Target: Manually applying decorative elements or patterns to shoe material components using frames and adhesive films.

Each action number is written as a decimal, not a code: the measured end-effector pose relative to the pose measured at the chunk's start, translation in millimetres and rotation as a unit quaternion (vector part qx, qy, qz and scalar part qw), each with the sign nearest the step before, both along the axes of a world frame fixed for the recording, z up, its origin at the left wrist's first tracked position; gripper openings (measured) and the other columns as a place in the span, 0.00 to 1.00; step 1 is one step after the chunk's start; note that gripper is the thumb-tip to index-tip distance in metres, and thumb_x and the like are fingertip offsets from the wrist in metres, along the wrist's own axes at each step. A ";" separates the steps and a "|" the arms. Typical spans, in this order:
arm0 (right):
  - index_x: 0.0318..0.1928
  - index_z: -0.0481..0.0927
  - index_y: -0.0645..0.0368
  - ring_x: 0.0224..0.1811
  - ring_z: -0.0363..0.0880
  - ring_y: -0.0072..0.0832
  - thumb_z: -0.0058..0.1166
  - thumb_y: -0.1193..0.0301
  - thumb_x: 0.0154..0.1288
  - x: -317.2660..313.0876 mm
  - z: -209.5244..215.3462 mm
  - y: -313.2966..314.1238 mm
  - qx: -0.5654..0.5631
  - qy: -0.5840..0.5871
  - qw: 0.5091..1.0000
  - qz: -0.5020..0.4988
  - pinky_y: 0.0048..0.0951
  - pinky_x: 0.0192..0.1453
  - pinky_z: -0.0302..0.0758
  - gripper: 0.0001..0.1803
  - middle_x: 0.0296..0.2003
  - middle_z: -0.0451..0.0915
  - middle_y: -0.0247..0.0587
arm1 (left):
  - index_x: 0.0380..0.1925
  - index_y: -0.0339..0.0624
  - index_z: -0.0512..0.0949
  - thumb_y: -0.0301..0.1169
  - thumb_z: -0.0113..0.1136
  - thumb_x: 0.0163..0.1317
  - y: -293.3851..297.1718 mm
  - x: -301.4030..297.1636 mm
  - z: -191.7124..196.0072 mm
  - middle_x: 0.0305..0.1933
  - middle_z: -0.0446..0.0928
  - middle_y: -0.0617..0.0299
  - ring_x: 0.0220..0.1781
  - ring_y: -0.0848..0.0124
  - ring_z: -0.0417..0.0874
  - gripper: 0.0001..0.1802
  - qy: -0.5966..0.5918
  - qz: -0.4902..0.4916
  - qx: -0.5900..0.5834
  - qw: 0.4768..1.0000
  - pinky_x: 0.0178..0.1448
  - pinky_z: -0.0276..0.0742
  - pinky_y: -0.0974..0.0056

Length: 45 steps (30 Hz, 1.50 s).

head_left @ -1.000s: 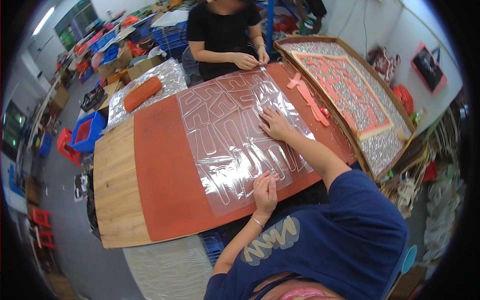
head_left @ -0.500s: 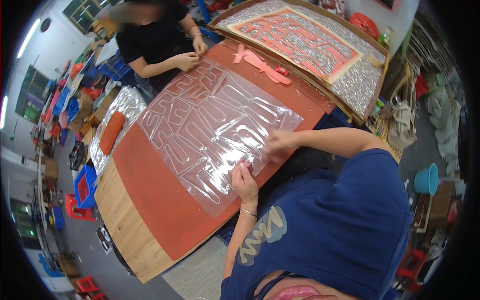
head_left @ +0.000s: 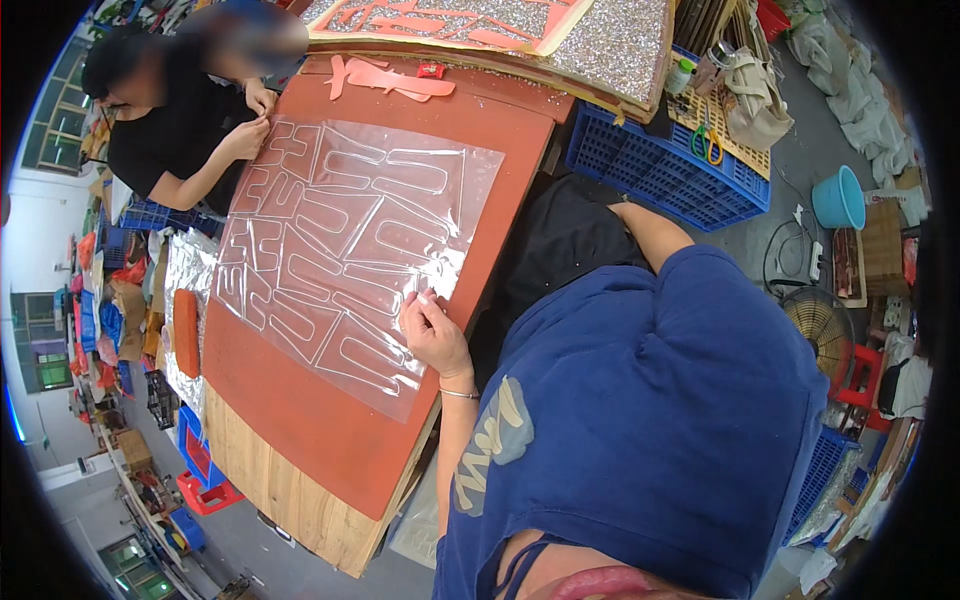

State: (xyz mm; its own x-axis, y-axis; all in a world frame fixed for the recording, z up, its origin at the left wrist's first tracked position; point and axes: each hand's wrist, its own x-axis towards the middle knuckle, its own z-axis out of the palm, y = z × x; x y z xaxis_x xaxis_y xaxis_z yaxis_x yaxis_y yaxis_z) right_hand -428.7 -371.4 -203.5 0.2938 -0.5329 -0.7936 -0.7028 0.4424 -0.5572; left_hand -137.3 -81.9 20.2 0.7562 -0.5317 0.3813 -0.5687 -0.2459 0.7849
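Sheet [head_left: 375, 235], clear and shiny with bent loop shapes, flat on the red mat [head_left: 320, 430], with the left hand [head_left: 436, 338] at its edge toward four or five o'clock, fingers [head_left: 413, 312] curled close together, but cannot tell if pinched on it. Right hand hidden, with only the right forearm [head_left: 655, 235] in sight toward three o'clock. Farther out, flat pink pieces [head_left: 395, 80] at twelve, another person [head_left: 160, 150] in black at ten, an orange block [head_left: 186, 335] at eight, bare wood [head_left: 290, 480] at seven, and a blue bucket [head_left: 838, 202] at three.

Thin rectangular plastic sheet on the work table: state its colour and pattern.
The thin plastic sheet is transparent, patterned with pale elongated outlines; the head view shows it best.
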 end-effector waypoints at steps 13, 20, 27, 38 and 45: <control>0.40 0.81 0.70 0.52 0.77 0.51 0.48 0.70 0.57 33.1 16.3 -47.3 -0.264 0.210 0.928 -0.156 0.38 0.54 0.73 0.16 0.45 0.78 0.62 | 0.26 0.36 0.79 0.29 0.49 0.64 5.0 0.5 -3.7 0.31 0.80 0.54 0.49 0.54 0.78 0.13 -0.037 0.029 0.009 0.999 0.55 0.70 0.56; 0.38 0.83 0.68 0.49 0.79 0.50 0.47 0.67 0.58 -4.2 34.1 -54.4 -0.312 0.292 0.844 -0.323 0.39 0.53 0.75 0.17 0.42 0.80 0.60 | 0.27 0.36 0.80 0.29 0.50 0.64 3.6 0.1 -1.1 0.29 0.79 0.55 0.48 0.55 0.77 0.12 -0.034 0.008 0.011 0.999 0.54 0.70 0.57; 0.47 0.78 0.68 0.47 0.78 0.56 0.48 0.55 0.62 -17.6 9.8 -76.3 -0.348 0.244 0.885 -0.191 0.44 0.52 0.75 0.26 0.46 0.77 0.62 | 0.28 0.35 0.80 0.28 0.50 0.65 6.3 3.6 -6.2 0.31 0.80 0.54 0.49 0.55 0.77 0.11 -0.035 0.004 0.011 0.999 0.54 0.70 0.57; 0.68 0.56 0.60 0.66 0.61 0.48 0.34 0.32 0.60 67.8 99.7 -1.8 0.141 -0.110 0.983 0.042 0.49 0.67 0.59 0.50 0.65 0.59 0.56 | 0.29 0.34 0.79 0.30 0.47 0.68 8.5 6.5 -11.2 0.35 0.80 0.55 0.48 0.60 0.77 0.14 0.034 -0.004 -0.025 0.999 0.53 0.71 0.59; 0.67 0.60 0.53 0.73 0.45 0.47 0.44 0.44 0.64 78.6 193.9 57.0 -0.418 -0.109 0.659 0.616 0.64 0.69 0.44 0.38 0.68 0.53 0.57 | 0.27 0.35 0.77 0.32 0.48 0.69 -2.4 9.3 -7.1 0.33 0.78 0.55 0.37 0.65 0.77 0.15 -0.039 0.009 -0.033 0.999 0.49 0.71 0.62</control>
State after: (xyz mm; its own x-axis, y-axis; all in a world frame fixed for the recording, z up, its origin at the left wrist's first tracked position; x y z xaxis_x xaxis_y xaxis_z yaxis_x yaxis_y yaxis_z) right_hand -350.2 -314.4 -9.6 0.9703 -0.0086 -0.2419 -0.1057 -0.9141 -0.3915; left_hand -128.0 -84.3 13.0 0.7329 -0.4893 0.4727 -0.6239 -0.2061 0.7539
